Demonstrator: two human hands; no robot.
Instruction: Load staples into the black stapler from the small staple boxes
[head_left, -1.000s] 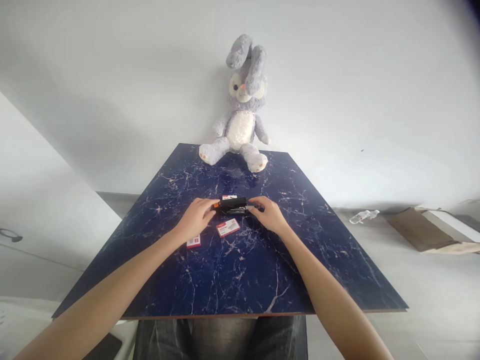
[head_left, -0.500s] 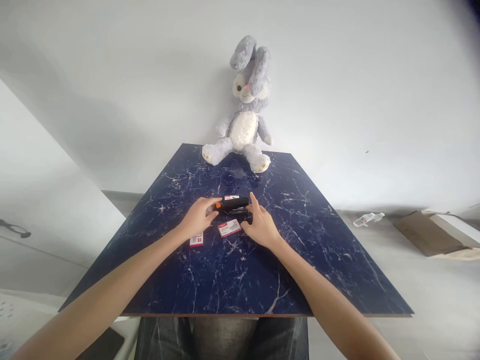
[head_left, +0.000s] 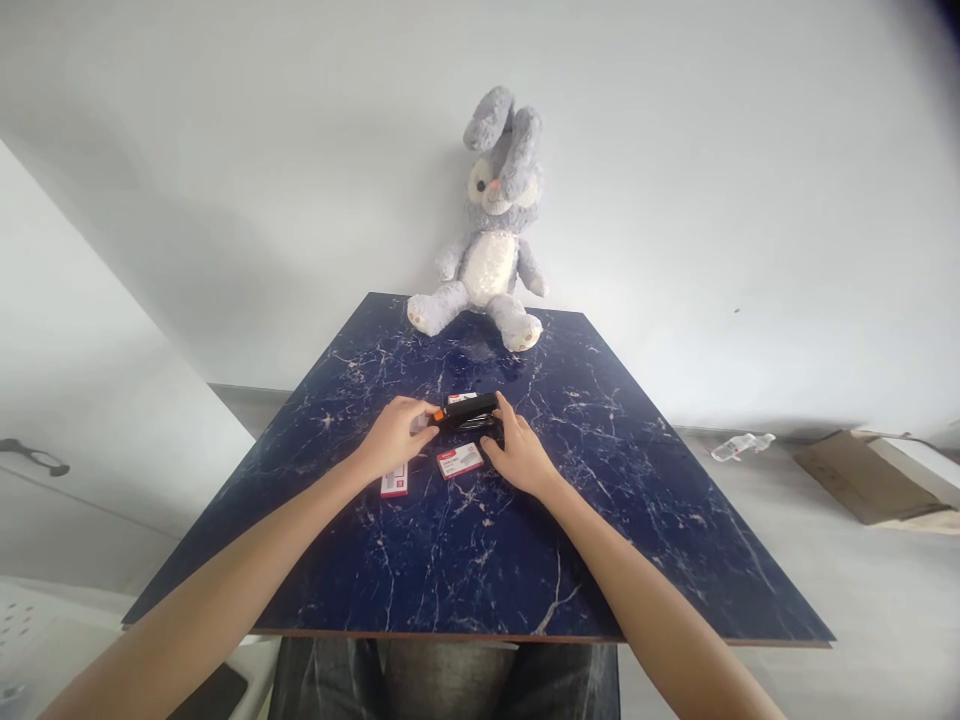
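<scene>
A black stapler (head_left: 472,408) with an orange tip lies crosswise in the middle of the dark blue marbled table, between my hands. My left hand (head_left: 397,435) pinches its orange end between thumb and fingers. At the other end, my right hand (head_left: 519,448) has its fingers bent around the black body, thumb low on the near side. Just in front of the stapler rests a small red-and-white box (head_left: 460,461). A second red-and-white box (head_left: 394,482) is partly covered by my left hand, and a third box (head_left: 459,398) shows behind the stapler.
At the table's (head_left: 480,590) far edge a grey plush rabbit (head_left: 491,265) sits against the wall. On the floor to the right lie a clear plastic bottle (head_left: 739,447) and an open cardboard box (head_left: 855,480).
My right index finger, raised before, has come down onto the stapler's right end. My left hand stays at the orange end. The whole view has shifted slightly.
</scene>
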